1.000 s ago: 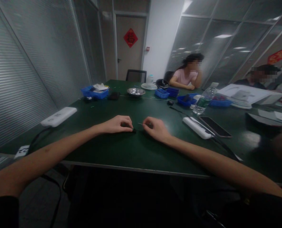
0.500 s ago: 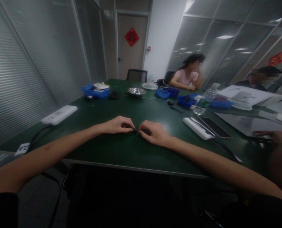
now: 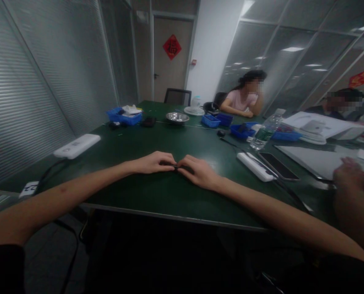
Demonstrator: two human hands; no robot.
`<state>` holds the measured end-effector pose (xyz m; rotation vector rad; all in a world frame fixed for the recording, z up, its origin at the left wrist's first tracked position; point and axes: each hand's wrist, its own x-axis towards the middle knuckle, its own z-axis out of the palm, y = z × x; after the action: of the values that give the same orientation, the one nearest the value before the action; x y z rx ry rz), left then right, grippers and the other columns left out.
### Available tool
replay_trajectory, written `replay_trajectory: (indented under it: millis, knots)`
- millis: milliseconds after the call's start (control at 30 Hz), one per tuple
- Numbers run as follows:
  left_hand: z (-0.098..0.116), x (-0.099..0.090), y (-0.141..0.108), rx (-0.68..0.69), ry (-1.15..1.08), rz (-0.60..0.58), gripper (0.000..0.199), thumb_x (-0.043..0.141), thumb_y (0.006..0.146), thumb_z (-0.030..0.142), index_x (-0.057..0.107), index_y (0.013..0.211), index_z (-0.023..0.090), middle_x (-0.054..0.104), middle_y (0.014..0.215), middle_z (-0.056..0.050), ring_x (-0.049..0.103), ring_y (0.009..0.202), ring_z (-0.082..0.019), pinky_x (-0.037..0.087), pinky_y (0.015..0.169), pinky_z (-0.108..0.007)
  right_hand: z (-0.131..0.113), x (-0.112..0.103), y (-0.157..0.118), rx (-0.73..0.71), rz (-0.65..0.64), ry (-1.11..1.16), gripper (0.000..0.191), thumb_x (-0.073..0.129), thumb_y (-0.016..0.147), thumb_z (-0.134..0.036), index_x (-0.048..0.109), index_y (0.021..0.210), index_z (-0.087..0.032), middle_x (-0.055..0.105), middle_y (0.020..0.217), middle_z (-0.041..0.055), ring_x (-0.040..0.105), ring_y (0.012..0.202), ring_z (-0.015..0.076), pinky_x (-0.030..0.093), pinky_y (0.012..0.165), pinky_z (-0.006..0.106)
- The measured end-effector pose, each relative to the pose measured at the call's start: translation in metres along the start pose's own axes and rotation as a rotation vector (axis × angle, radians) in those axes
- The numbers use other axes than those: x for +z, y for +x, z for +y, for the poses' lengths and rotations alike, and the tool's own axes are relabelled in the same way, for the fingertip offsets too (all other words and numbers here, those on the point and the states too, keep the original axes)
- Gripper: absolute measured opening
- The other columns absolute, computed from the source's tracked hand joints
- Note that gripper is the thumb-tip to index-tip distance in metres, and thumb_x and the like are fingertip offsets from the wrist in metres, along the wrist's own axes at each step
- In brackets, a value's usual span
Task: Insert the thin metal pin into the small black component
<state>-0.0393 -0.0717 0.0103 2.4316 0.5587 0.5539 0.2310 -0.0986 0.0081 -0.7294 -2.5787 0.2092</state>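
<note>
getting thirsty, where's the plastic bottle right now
In the head view, the plastic bottle is on the right side of the green table, just beyond the dark phone, with a blue tray to each side.

We see dimly here: lamp reflections streak the glass (image 3: 269, 47) at upper right, a pale sheen lights the table (image 3: 200, 141) mid-frame, the bottom centre sinks near black, and details look soft.

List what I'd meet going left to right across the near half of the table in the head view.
White label, left white box, left hand, small dark piece at the fingertips, right hand, right white box, dark phone, another person's hand.
</note>
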Motion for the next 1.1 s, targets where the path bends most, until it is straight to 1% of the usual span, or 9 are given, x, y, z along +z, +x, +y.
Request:
replay_trajectory:
  millis: [67,167,267,400,500,600,800,1000,1100]
  knots:
    - [-0.001,0.000,0.001,-0.025,-0.010,0.000,0.036,0.062,0.101,0.040,0.071,0.128,0.019,0.066,0.108,-0.009,0.061,0.089,-0.019,0.046,0.075,-0.029,0.002,0.002,0.000,0.033,0.041,0.017,0.018,0.054,0.105,-0.032,0.062,0.117,-0.022,0.066,0.110,0.0071,0.064,0.092,0.0186,0.049,0.078,0.030]
    - [-0.003,0.000,0.001,-0.117,-0.075,0.037,0.057,0.068,0.097,0.043,0.055,0.149,0.021,0.065,0.105,-0.008,0.059,0.083,-0.017,0.046,0.070,-0.029,0.005,0.003,0.001,0.116,0.121,0.010,0.014,0.058,0.102,-0.030,0.064,0.111,-0.021,0.067,0.106,0.0068,0.063,0.088,0.0188,0.048,0.078,0.030]
    - [-0.004,-0.001,0.000,-0.191,-0.088,0.080,0.070,0.073,0.093,0.047,0.048,0.153,0.022,0.064,0.105,-0.007,0.058,0.081,-0.017,0.046,0.068,-0.028,0.008,0.003,0.003,0.210,0.189,-0.007,0.012,0.060,0.099,-0.029,0.066,0.105,-0.021,0.068,0.100,0.0059,0.063,0.086,0.0192,0.047,0.076,0.031]
    - [-0.004,-0.001,0.001,-0.167,0.037,0.153,0.055,0.073,0.091,0.050,0.063,0.138,0.021,0.063,0.116,-0.010,0.058,0.088,-0.019,0.046,0.071,-0.030,0.011,0.001,0.005,0.357,0.259,0.026,0.012,0.061,0.097,-0.029,0.069,0.100,-0.021,0.071,0.096,0.0055,0.064,0.086,0.0199,0.047,0.074,0.031]
    - [-0.005,0.001,0.005,-0.103,0.076,0.174,0.036,0.069,0.096,0.045,0.071,0.123,0.021,0.062,0.124,-0.011,0.060,0.103,-0.023,0.048,0.086,-0.034,0.015,0.000,0.005,0.437,0.298,0.089,0.015,0.061,0.096,-0.031,0.071,0.100,-0.020,0.072,0.096,0.0057,0.066,0.087,0.0205,0.049,0.074,0.030]
    - [-0.006,0.003,0.008,-0.057,0.098,0.151,0.024,0.067,0.098,0.040,0.075,0.108,0.020,0.063,0.129,-0.011,0.057,0.121,-0.026,0.043,0.102,-0.040,0.015,-0.001,0.006,0.463,0.311,0.106,0.016,0.061,0.096,-0.032,0.072,0.100,-0.020,0.073,0.096,0.0055,0.067,0.086,0.0201,0.050,0.073,0.030]
    - [-0.004,0.003,0.008,-0.009,0.128,0.061,0.022,0.064,0.102,0.035,0.073,0.118,0.024,0.070,0.130,-0.008,0.060,0.126,-0.025,0.036,0.108,-0.042,0.012,-0.001,0.007,0.446,0.303,0.111,0.016,0.061,0.096,-0.032,0.072,0.099,-0.020,0.073,0.096,0.0058,0.067,0.086,0.0202,0.050,0.075,0.031]
    - [0.004,0.003,0.007,0.038,0.154,0.052,0.025,0.066,0.100,0.031,0.073,0.123,0.024,0.073,0.121,-0.009,0.061,0.118,-0.026,0.040,0.105,-0.042,0.013,0.000,0.007,0.431,0.296,0.119,0.016,0.061,0.096,-0.032,0.072,0.099,-0.020,0.073,0.096,0.0057,0.067,0.087,0.0205,0.050,0.074,0.030]
    - [0.010,0.006,0.007,0.072,0.103,0.054,0.023,0.067,0.099,0.029,0.074,0.120,0.024,0.071,0.124,-0.010,0.059,0.121,-0.026,0.041,0.108,-0.043,0.014,0.000,0.007,0.431,0.305,0.118,0.016,0.062,0.096,-0.032,0.072,0.098,-0.020,0.073,0.095,0.0053,0.067,0.086,0.0204,0.050,0.074,0.030]
